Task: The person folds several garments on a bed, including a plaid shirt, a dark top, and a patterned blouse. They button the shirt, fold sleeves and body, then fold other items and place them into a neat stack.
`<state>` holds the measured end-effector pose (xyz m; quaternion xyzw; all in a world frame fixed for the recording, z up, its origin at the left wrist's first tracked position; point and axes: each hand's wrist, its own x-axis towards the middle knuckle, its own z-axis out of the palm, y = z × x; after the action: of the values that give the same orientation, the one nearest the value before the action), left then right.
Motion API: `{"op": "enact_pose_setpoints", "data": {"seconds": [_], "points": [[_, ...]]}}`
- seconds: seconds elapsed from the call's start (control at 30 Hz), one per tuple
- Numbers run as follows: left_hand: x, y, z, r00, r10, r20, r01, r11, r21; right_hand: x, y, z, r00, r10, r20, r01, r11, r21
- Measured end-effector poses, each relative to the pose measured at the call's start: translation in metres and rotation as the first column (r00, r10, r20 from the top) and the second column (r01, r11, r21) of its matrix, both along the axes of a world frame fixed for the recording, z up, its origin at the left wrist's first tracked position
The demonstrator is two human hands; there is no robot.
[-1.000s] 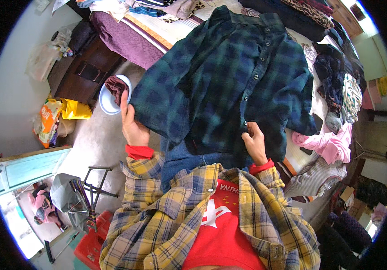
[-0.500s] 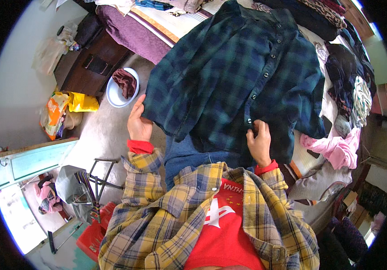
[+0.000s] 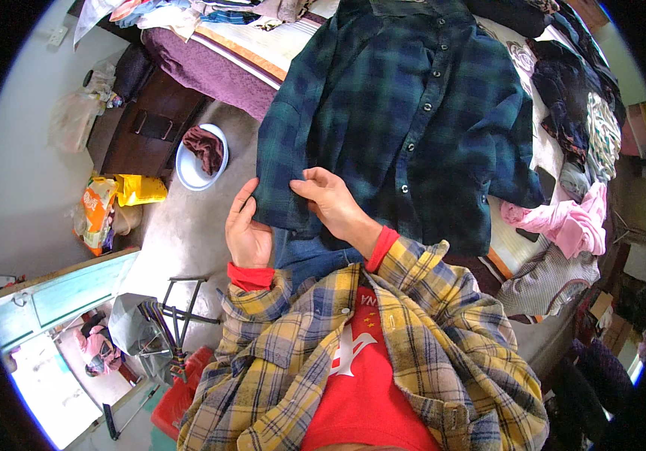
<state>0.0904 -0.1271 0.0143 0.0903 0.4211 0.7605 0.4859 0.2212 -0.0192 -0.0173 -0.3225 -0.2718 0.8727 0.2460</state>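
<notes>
While the dark green-and-blue plaid shirt [image 3: 383, 113] lies spread across the near side of the bed [image 3: 259, 46], the left hand [image 3: 249, 239] and right hand [image 3: 336, 208] meet its left sleeve [image 3: 282, 150] — whether either grip is clamped on cloth, I cannot tell. A pale basin [image 3: 189, 171] stands far left.

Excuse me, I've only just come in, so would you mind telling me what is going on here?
A person has both hands at a dark green-and-navy plaid button-up shirt, spread out with its buttons facing up. The left hand is at the outer edge of the sleeve on the picture's left; the right hand is over that sleeve's lower part. A crumpled pink cloth garment lies off to the right, and a round pale-blue basin stands on the floor.
</notes>
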Motion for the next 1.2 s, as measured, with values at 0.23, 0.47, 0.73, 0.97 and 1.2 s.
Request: {"op": "enact_pose_setpoints", "data": {"seconds": [0.23, 0.47, 0.73, 0.97, 1.2], "points": [[-0.003, 0.014, -0.001, 0.297, -0.13, -0.946, -0.26, 0.942, -0.211, 0.016, -0.011, -0.003, 0.961, -0.216, 0.171, 0.092, 0.838, 0.538], [0.024, 0.081, 0.013, 0.333, -0.326, -0.885, 0.058, 0.944, -0.326, 0.029, -0.019, -0.001, 0.932, -0.227, 0.281, -0.006, 0.768, 0.64], [0.029, 0.12, -0.01, 0.16, -0.434, -0.887, 0.01, 0.899, -0.438, 0.049, -0.022, 0.021, 0.934, -0.24, 0.264, -0.127, 0.467, 0.875], [0.038, 0.104, -0.032, 0.22, -0.256, -0.941, -0.009, 0.964, -0.264, 0.123, 0.006, 0.014, 0.686, -0.635, 0.356, -0.235, 0.269, 0.934], [0.05, 0.1, -0.054, 0.857, -0.266, -0.441, 0.189, 0.959, -0.212, 0.148, 0.022, -0.023, 0.531, -0.634, 0.562, -0.468, 0.334, 0.818]]}}
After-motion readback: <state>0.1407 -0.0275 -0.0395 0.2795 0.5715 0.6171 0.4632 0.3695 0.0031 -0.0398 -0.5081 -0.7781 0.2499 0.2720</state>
